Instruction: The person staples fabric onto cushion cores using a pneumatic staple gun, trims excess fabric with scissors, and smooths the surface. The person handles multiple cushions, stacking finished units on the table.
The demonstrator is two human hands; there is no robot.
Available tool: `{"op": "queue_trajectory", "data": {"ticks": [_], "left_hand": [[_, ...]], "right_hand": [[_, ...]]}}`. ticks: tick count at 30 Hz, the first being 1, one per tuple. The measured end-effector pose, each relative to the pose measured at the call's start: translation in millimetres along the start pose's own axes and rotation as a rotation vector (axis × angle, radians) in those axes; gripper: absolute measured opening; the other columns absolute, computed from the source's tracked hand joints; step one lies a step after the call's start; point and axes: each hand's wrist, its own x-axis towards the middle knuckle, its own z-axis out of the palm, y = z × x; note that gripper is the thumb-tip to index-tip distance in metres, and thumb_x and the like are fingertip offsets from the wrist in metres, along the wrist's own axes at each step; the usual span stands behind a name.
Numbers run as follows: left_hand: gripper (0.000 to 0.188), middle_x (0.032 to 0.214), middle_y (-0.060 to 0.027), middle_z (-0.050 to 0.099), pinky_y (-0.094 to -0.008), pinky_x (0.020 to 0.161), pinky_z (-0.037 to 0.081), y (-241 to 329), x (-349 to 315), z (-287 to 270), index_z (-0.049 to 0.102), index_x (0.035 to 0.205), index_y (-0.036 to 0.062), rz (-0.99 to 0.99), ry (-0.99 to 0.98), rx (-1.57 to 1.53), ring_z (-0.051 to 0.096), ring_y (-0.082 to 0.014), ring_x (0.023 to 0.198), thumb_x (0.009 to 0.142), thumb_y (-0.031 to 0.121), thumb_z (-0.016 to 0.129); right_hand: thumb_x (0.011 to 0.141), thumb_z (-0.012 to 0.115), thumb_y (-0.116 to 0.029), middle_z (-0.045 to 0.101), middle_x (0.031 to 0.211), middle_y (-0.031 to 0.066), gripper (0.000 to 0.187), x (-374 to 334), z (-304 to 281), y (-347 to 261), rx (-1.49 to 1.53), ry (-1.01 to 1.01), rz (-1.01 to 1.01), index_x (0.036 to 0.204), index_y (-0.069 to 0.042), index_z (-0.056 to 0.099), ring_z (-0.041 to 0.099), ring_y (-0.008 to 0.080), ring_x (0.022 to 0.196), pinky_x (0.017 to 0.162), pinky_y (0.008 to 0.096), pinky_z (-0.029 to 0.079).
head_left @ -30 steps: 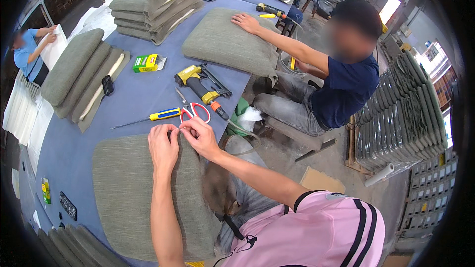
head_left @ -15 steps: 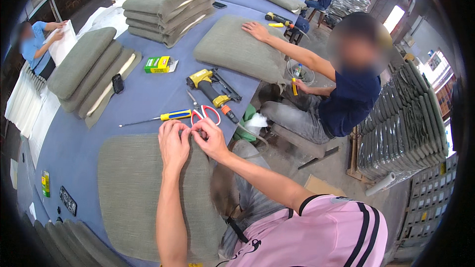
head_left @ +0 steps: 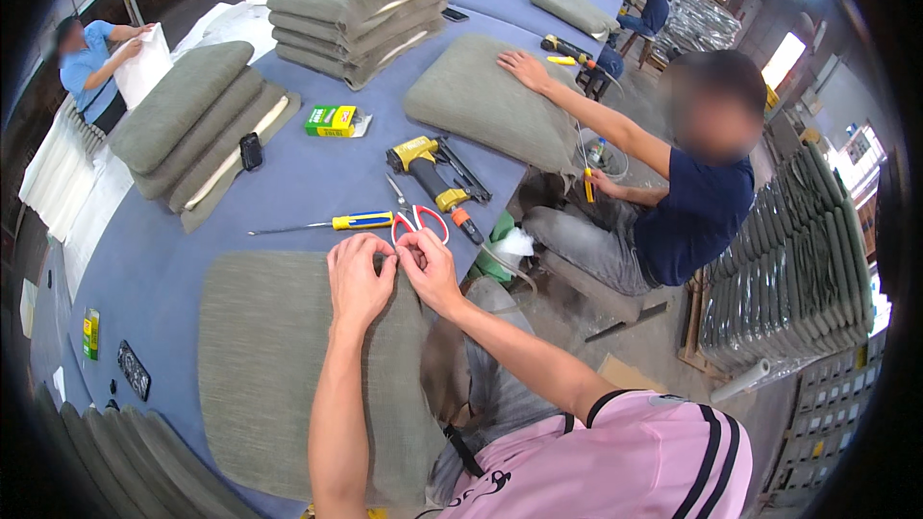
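Note:
A grey-green fabric cushion (head_left: 264, 365) lies in front of me at the table's near edge. My left hand (head_left: 360, 279) rests at its far edge, thumb and fingers pinched together. Close beside it my right hand (head_left: 430, 271) also pinches, and a bit of the cushion's dark fabric edge shows between the two. Just beyond my fingertips are red-and-white handled scissors (head_left: 420, 223). Left of them lies a screwdriver (head_left: 361, 220) with a yellow-and-blue handle. A yellow-and-black staple gun (head_left: 430, 173) with an air hose fitting lies farther back.
A co-worker on the right lays a hand on another cushion (head_left: 481, 86) and holds a yellow tool (head_left: 588, 185). Stacked cushions (head_left: 356, 14) stand at the back. A green-yellow box (head_left: 333, 121) and a black phone (head_left: 134, 369) lie on the blue table (head_left: 288, 187).
The whole view has shifted, so table and tools appear farther right. Both my hands stay pinched at the cushion's edge, with only slight finger movement.

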Motion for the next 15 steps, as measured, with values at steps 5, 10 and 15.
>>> {"op": "queue_trajectory", "data": {"ticks": [5, 10, 15], "left_hand": [[0.012, 0.114, -0.0067, 0.073, -0.0482, 0.107, 0.046, -0.7, 2.7, 2.7, 0.073, 0.102, 0.0084, -0.049, 0.020, -0.053, 0.066, -0.0312, 0.117, 0.096, 0.018, 0.079], [0.011, 0.115, -0.0070, 0.073, -0.0472, 0.105, 0.047, -0.3, 0.9, -0.9, 0.073, 0.102, 0.0089, -0.055, 0.015, 0.004, 0.066, -0.0312, 0.116, 0.097, 0.017, 0.078], [0.011, 0.115, -0.0075, 0.072, -0.0470, 0.105, 0.048, 2.5, 0.0, -1.5, 0.072, 0.102, 0.0091, 0.019, -0.013, 0.046, 0.067, -0.0314, 0.117, 0.096, 0.016, 0.078]], "right_hand": [[0.100, 0.077, -0.005, 0.063, 0.094, 0.0057, 0.009, 1.2, -3.0, -3.8, -0.021, -0.029, -0.017, 0.106, -0.001, 0.072, 0.052, 0.0120, 0.064, 0.060, 0.0311, 0.044], [0.095, 0.077, -0.004, 0.063, 0.091, 0.0045, 0.009, 3.5, -2.5, -6.3, 0.024, -0.060, -0.017, 0.102, -0.002, 0.071, 0.050, 0.0117, 0.063, 0.059, 0.0314, 0.044], [0.099, 0.077, -0.006, 0.062, 0.091, 0.0044, 0.009, 3.0, -3.4, -7.7, 0.071, -0.003, 0.049, 0.103, -0.001, 0.071, 0.053, 0.0118, 0.063, 0.060, 0.0326, 0.044]]}}
